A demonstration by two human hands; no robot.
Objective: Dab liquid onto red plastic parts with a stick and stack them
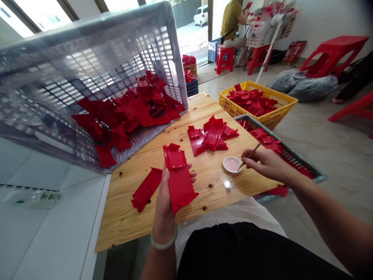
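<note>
I have the left hand wrapped around a long red plastic part with a small raised plate near its far end, at the centre of the frame; the thumb lies along its left edge and the fingertips show past its right edge, a cradling grip that, I judge, keeps the broad face turned up and steady. To the right of centre, the right hand pinches a thin brown wooden-looking stick low down, near its working end, which probably gives me finer control than a hold farther up. The stick's tip is at the right side of a small round white dish of pale pinkish liquid; I cannot tell whether it is wet, or whether it carries bristles. The dish sits near the right edge of the pale knotty wooden table, just beside that hand, so the reach looks short. One similar loose red part lies on the wood left of the left hand, and a small overlapping red heap rests above centre, apart from the dish. At upper left, a large plastic-wrapped grey lattice crate lies tipped, its mouth toward me, which seems to leave its many red pieces within easy reach.
</note>
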